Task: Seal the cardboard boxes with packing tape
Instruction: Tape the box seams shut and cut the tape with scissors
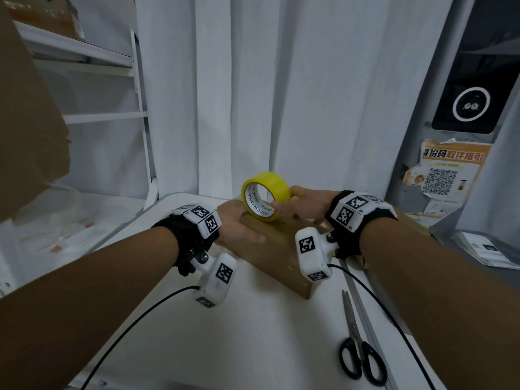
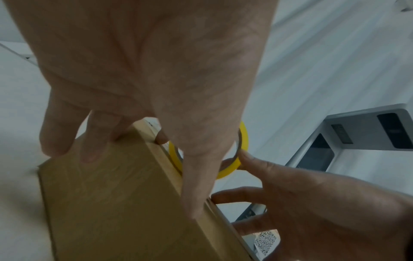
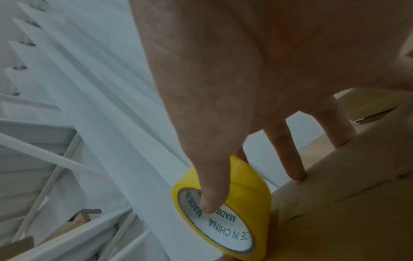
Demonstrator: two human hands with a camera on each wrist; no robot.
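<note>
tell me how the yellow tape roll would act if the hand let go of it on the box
The tape roll stands on its rim on the box, so it would probably roll or topple. It looks stiff, a hollow ring, likely light.

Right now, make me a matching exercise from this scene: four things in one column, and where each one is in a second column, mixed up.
Things:
1. yellow tape roll
2. scissors
3. cardboard box
4. left hand

Places:
A. lying on the white table, to the right of the box
B. held by the right hand, standing on edge on top of the box
C. resting on the box's left end
D. on the table, between both wrists

Pairs: 1-B, 2-A, 3-D, 4-C
</note>
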